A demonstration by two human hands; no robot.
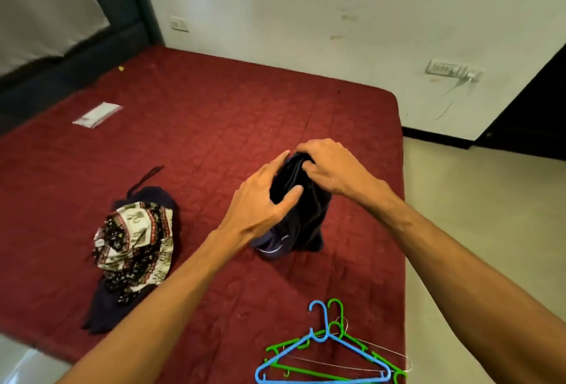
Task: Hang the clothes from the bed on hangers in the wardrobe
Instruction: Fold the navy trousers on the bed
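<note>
A dark navy garment [301, 218] with a thin white stripe is lifted off the red bed [214, 126], its lower end still touching the cover. My left hand [260, 203] grips its upper left side, thumb pressed into the cloth. My right hand [333, 169] pinches the top edge from the right. Near the bed's front edge lie a blue hanger [321, 353], a green hanger [343, 337] and a thin wire hanger [382, 350], stacked together. A patterned cream-and-black garment [134, 239] sits crumpled on dark clothes [104, 304] at the left.
A small clear plastic packet [96, 114] lies on the far left of the bed. The dark headboard [116, 0] stands at the back left. White wall with sockets [445, 69] behind; a dark door [530, 107] and pale floor [477, 199] on the right.
</note>
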